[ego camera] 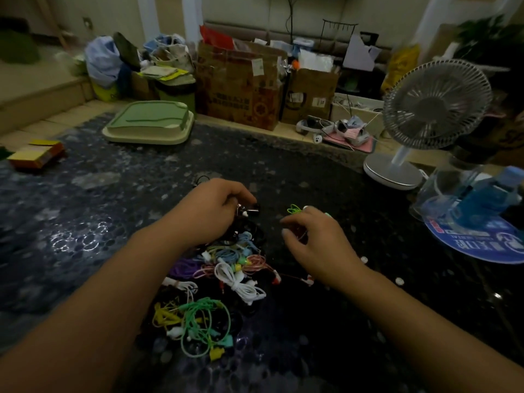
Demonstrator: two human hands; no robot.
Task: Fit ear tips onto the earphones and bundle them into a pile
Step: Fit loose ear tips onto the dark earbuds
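dim, soft blur; glare on table (85, 239); edges warped.

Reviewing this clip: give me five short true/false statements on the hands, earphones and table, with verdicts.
1. The left hand holds a small dark earphone piece. True.
2. The pile of earphones lies between the forearms. True.
3. The fan stands on the left. False: it stands on the right.
4. All cables are black. False: white, green, yellow, purple and blue show.
5. The right hand has curled fingers over the table. True.
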